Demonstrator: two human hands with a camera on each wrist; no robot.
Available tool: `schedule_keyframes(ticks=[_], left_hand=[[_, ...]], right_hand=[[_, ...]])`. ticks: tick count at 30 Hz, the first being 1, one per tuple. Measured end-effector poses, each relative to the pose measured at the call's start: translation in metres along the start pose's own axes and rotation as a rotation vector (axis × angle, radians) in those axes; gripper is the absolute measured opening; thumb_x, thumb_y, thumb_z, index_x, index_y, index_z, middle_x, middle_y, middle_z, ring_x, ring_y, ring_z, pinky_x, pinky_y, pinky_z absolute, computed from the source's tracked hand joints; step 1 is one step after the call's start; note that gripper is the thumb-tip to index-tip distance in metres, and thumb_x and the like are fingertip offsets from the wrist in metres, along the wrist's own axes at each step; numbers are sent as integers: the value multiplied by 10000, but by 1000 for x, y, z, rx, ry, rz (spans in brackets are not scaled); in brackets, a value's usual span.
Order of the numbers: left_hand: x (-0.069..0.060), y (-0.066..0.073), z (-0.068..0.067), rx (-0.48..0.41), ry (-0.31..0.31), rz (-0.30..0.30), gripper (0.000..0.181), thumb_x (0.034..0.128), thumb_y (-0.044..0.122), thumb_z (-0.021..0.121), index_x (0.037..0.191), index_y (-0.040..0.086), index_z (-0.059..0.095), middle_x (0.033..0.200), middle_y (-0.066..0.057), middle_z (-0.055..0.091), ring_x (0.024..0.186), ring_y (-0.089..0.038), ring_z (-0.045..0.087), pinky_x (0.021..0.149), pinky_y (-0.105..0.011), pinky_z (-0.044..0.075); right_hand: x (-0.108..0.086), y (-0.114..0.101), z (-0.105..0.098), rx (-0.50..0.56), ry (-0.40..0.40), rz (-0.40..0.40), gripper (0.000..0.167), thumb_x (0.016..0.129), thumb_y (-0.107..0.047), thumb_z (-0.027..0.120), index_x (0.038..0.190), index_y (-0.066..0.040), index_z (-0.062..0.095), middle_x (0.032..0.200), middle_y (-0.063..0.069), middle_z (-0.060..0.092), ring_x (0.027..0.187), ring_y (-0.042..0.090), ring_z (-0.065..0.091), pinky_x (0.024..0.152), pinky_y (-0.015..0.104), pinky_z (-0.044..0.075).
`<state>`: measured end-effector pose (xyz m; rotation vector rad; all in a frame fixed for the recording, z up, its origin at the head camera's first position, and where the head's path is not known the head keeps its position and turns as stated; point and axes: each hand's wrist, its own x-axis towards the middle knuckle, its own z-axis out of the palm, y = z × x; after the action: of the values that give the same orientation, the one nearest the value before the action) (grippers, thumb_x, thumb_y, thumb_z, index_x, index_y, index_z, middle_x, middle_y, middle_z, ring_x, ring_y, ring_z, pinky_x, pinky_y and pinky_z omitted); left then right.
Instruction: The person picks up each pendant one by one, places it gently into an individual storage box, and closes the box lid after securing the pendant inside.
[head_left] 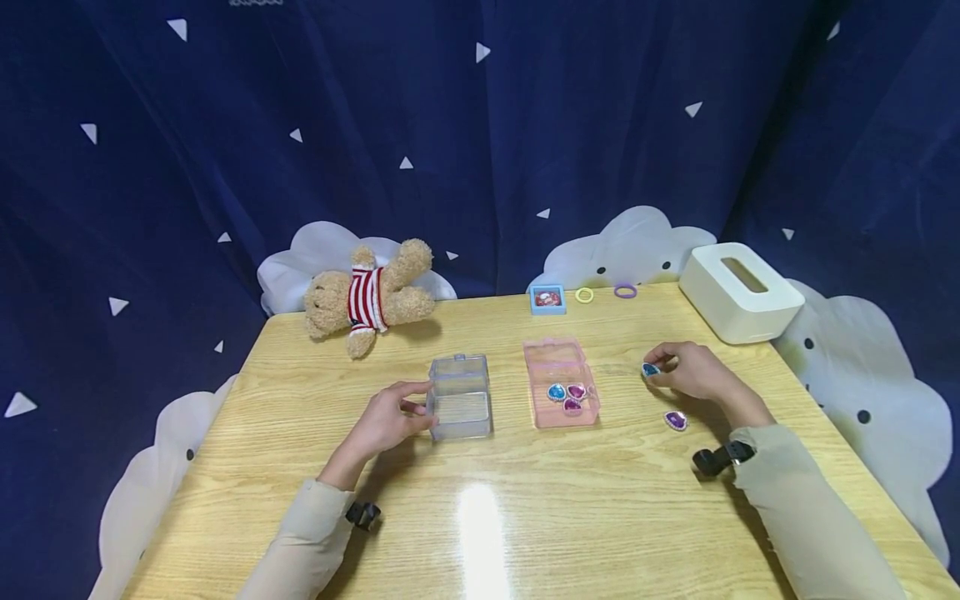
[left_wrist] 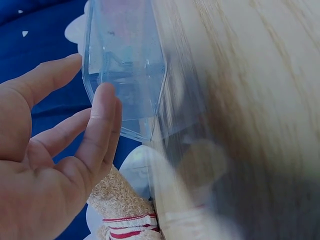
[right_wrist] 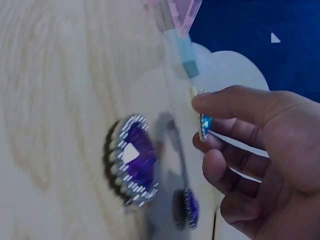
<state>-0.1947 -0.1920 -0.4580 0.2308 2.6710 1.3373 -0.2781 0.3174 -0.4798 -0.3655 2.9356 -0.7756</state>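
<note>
the right grip is narrow and pinches a blue gem between the thumb and fingers, up on the right part of the desk. i cannot tell if the gem touches the wood. a purple gem lies on the wood near this grip, on the person's side of it. the right wrist view shows a second purple gem on the wood too.

the left grip is wide, with the thumb and fingers spread apart along the left side of a clear box. that box stands open, and so does the pink box to its right. in the pink box are another blue gem and two pink gems, close together.

a small gap runs between the two boxes. there is more room between the pink box and the right grip, and a big stretch of wood on the person's side of both boxes.

by the back edge sit a little blue case, a yellow ring and a purple ring, in a row. a white box with a slot on top is at the back right corner. a teddy bear lies near the back left corner. a dark blue curtain hangs behind the back edge
</note>
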Motion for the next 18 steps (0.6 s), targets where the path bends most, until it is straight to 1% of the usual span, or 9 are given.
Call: schedule_keyframes(ticks=[3,6,9,13,18], left_hand=[[0,0,0,-9,2,-4,594,833,148,811,1378,60,593,1382,-173,591,1022,-264,706,661,-244,565],[0,0,0,-13,5,-5,593,830,147,813,1373,53,595,1361,-179,604,1016,-262,709,662,-243,567],[0,1,1,-18,7,-13,588,832,142,810,1371,48,596,1342,-181,618,1013,-259,710,674,-249,571],[0,1,1,-20,10,-22,581,834,132,804,1369,43,596,1345,-181,624,1025,-269,709,697,-261,581],[0,1,3,-19,21,-39,580,823,130,814,1357,40,607,1364,-177,624,1052,-296,710,727,-279,597]], right_hand=[[1,-6,-3,51,4,-13,267,854,-249,775,1082,-124,714,1007,71,707,839,182,617,695,286,488],[1,-16,-7,71,7,-19,285,862,-270,772,1104,-131,711,1042,81,705,794,172,590,647,272,478],[2,-25,-10,70,17,-28,285,867,-293,769,1109,-152,717,1053,70,708,803,162,574,666,263,464],[2,-36,-11,91,19,-49,274,873,-283,761,1115,-162,720,1060,74,707,828,159,565,700,265,456],[2,-50,-12,141,2,-65,278,860,-256,773,1119,-172,720,1064,73,702,792,161,553,654,265,461]])
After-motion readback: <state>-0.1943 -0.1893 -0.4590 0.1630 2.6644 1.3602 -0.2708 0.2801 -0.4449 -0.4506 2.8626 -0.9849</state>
